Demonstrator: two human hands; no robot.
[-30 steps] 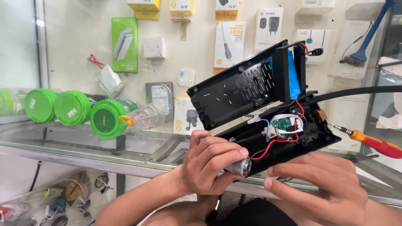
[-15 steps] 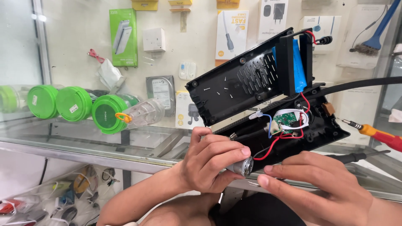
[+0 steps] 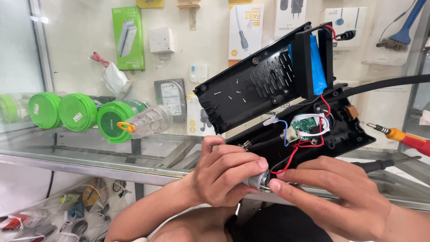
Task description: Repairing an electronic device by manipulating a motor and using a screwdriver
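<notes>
Both hands sit close together, low centre, over the glass counter. Left hand is curled round a small silver motor, fingers wrapped over its top. Right hand comes in from the right w/ index tip touching the motor's end, other fingers spread under the black case; so left is clamped on the motor, right only touches it.

Case is opened up & held just above the hands: lid tilted up to the left w/ a blue battery in its holder, base lying below it w/ a green circuit board and red, blue & white wires running down to the motor.

Right edge: red-handled screwdriver, tip pointing left toward the case, not touching. Left, on the counter: green round speakers lying in a row.
</notes>
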